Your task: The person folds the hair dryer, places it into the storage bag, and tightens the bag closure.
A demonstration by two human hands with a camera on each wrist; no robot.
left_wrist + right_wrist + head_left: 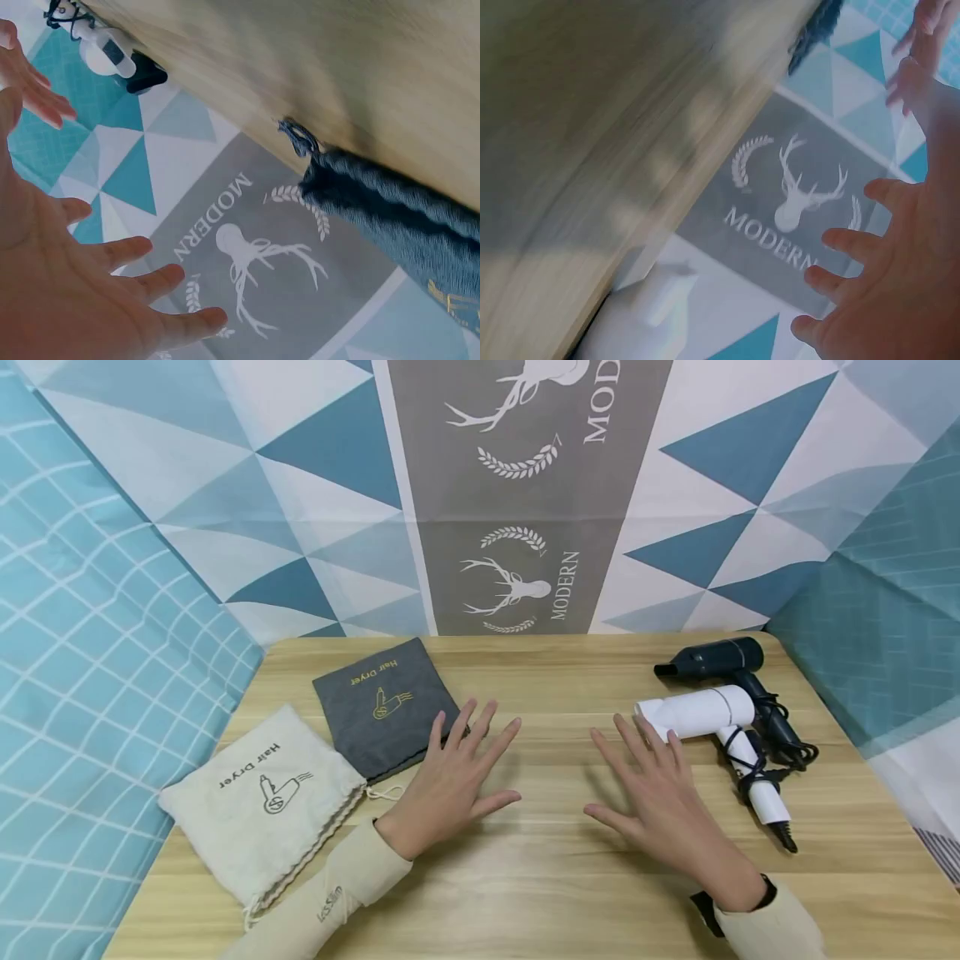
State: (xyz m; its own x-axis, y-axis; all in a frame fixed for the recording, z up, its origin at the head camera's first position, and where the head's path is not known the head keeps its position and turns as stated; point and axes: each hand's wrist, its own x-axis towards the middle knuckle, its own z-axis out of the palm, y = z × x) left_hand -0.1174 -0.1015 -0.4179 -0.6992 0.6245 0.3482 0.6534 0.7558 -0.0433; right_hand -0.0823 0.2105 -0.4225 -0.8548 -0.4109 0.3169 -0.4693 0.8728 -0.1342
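Fingers spread, my left hand [457,777] hovers over the wooden table with nothing in it, close to the dark grey drawstring pouch [386,710] printed "Hair Dryer". A cream drawstring pouch [258,806] with the same print lies further left. My right hand [663,793], also spread and holding nothing, is beside the white hair dryer [697,712]; its fingertips overlap the nozzle in the head view, and I cannot tell if they touch. Behind the white one lies a black hair dryer [712,660]. Cords are wrapped round both handles. In the left wrist view the grey pouch's mouth [390,195] gapes slightly.
The wooden table [540,877] reaches back to a patterned cloth wall [517,502] with deer prints. Blue checked cloth [97,610] borders the left side, and teal cloth [900,610] stands at the right.
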